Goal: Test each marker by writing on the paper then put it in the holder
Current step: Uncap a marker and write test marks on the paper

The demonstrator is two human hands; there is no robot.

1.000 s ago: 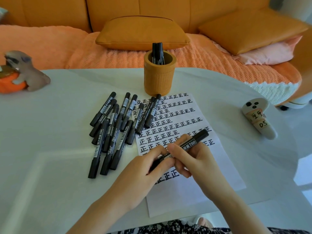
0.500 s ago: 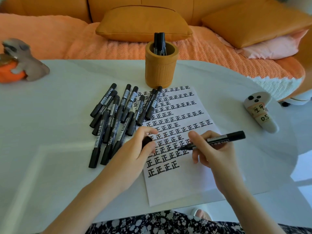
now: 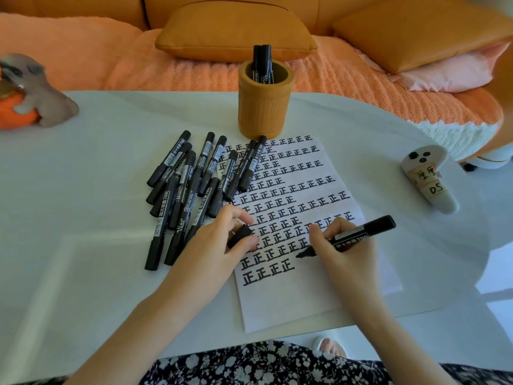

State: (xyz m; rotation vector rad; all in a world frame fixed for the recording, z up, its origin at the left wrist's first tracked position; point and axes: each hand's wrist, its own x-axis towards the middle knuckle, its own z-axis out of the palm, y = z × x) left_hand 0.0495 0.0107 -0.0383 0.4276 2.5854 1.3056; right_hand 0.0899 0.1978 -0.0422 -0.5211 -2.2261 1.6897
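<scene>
Uncapped black felt marker (image 3: 361, 232) lies slanted in the right hand (image 3: 344, 254), whose fingers curl round its barrel; its tip points down at the white paper sheet (image 3: 305, 307), just right of a row of inked characters, though whether it touches I cannot tell; the left hand (image 3: 216, 245) rests at the sheet's left edge and pinches a black cap (image 3: 240, 236) between thumb and fingers; rows of the same bold character fill the sheet's upper part; beyond the left hand, loose black markers (image 3: 188, 190) lie capped in a heap, some overlapping the paper's corner; farther on, at the sheet's top edge, an orange ribbed cylindrical holder (image 3: 265, 107) stands upright with a few capped black pens (image 3: 262, 62) standing inside; the white counter (image 3: 83, 176) also carries a white oblong controller (image 3: 427, 179) at right and a grey animal figurine (image 3: 41, 98) at far left; behind is an orange sofa (image 3: 83, 51) with an orange cushion (image 3: 236, 31).
</scene>
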